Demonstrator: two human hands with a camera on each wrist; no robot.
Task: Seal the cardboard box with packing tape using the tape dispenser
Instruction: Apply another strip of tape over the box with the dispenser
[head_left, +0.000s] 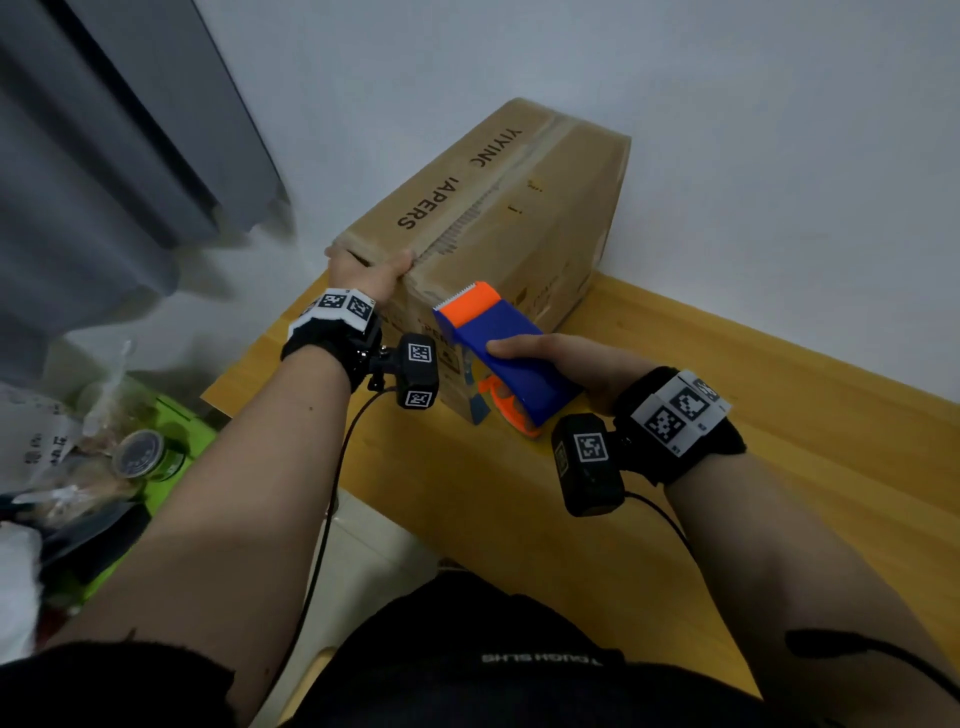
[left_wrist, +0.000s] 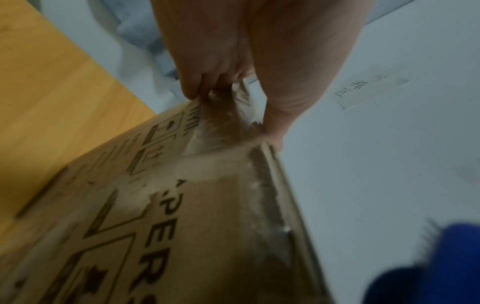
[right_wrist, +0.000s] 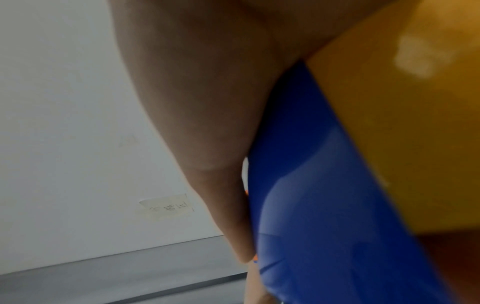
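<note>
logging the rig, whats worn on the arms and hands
Bare forearms and hands, no gloves. Each wrist has a black strap with white blocks bearing black square codes: left band, right band. A black camera with code tags hangs under each, trailing a black cable. Black sleeves higher up.

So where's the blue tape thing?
In the head view, the right hand grips the tape dispenser just in front of the cardboard box.

A plain pale grey-white wall (head_left: 675, 93) backs a honey-coloured wooden tabletop (head_left: 779, 415). A grey fabric curtain (head_left: 104, 171) hangs at the left. A small handwritten paper label (left_wrist: 369, 90) sticks to the wall. The light is dim.
</note>
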